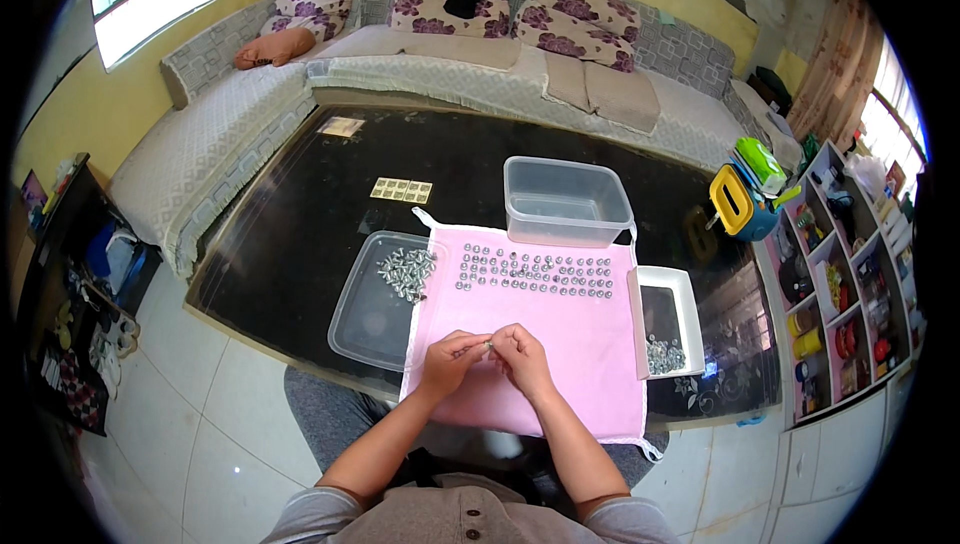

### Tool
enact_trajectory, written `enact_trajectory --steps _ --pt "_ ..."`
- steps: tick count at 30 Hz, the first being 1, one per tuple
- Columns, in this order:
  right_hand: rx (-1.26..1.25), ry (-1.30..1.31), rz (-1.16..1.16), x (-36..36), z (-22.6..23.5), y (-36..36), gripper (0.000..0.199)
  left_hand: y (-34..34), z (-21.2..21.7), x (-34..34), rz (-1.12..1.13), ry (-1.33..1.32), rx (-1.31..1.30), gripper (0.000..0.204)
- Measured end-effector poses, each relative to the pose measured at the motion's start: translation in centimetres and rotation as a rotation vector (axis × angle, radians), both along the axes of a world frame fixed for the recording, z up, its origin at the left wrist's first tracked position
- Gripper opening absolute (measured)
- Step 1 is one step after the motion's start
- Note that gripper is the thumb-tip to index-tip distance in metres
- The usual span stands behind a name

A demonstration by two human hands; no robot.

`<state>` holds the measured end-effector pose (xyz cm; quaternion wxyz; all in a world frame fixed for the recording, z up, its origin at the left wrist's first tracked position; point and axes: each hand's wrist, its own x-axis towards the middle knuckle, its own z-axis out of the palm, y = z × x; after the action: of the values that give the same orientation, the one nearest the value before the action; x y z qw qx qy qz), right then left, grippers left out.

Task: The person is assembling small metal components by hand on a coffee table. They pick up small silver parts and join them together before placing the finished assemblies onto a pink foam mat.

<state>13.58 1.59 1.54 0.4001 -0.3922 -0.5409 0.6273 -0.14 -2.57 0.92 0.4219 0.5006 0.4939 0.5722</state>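
Over the near part of a pink cloth (590, 374), my left hand (452, 360) and my right hand (522, 356) meet, fingertips pinched together around a small metal fastener (489, 346). Its exact shape is mostly hidden by the fingers. Beyond the hands, several rows of small silvery metal fasteners (565, 275) sit on the cloth. To the left, a loose pile of metal screws (404, 272) lies on a clear plastic lid (365, 329). Small shiny metal pieces (664, 355), perhaps nuts, gather at the near end of a white open box (686, 294) on the right.
A clear plastic tub (570, 232) stands at the cloth's far edge, on a dark glossy table (300, 234). Gold-coloured stickers (401, 190) lie farther left. A yellow-and-blue container (738, 204) stands at the right edge beside a filled shelf unit (845, 284). Behind runs a sofa (430, 69).
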Motion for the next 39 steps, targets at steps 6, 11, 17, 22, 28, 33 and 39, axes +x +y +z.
enact_trajectory --steps 6,11,17,22,28,33,39 --pt "-0.066 -0.099 0.085 0.5 0.3 0.5 0.026 0.0 0.0 -0.1 -0.004 0.036 0.022 0.016" --pt "-0.054 -0.021 0.057 0.3 0.0 0.4 0.029 0.1 0.1 0.1 -0.011 0.03 0.01 0.016" --pt "-0.098 -0.102 0.103 0.4 1.2 0.4 0.028 0.1 -0.7 -0.2 -0.009 0.029 0.011 0.016" --pt "0.028 -0.136 0.133 0.7 -0.1 0.6 0.027 0.1 -0.3 0.1 -0.022 0.019 -0.013 0.016" --pt "-0.086 -0.074 0.089 0.2 0.9 0.2 0.033 0.0 -0.2 0.1 -0.003 0.011 -0.013 0.015" --pt "-0.043 -0.153 0.144 0.7 -0.1 0.8 0.03 0.0 -0.2 0.1 -0.016 0.037 0.003 0.014" --pt "-0.032 -0.11 0.15 0.5 -0.7 0.7 0.031 0.0 -0.4 0.1 -0.033 -0.03 0.007 0.014"
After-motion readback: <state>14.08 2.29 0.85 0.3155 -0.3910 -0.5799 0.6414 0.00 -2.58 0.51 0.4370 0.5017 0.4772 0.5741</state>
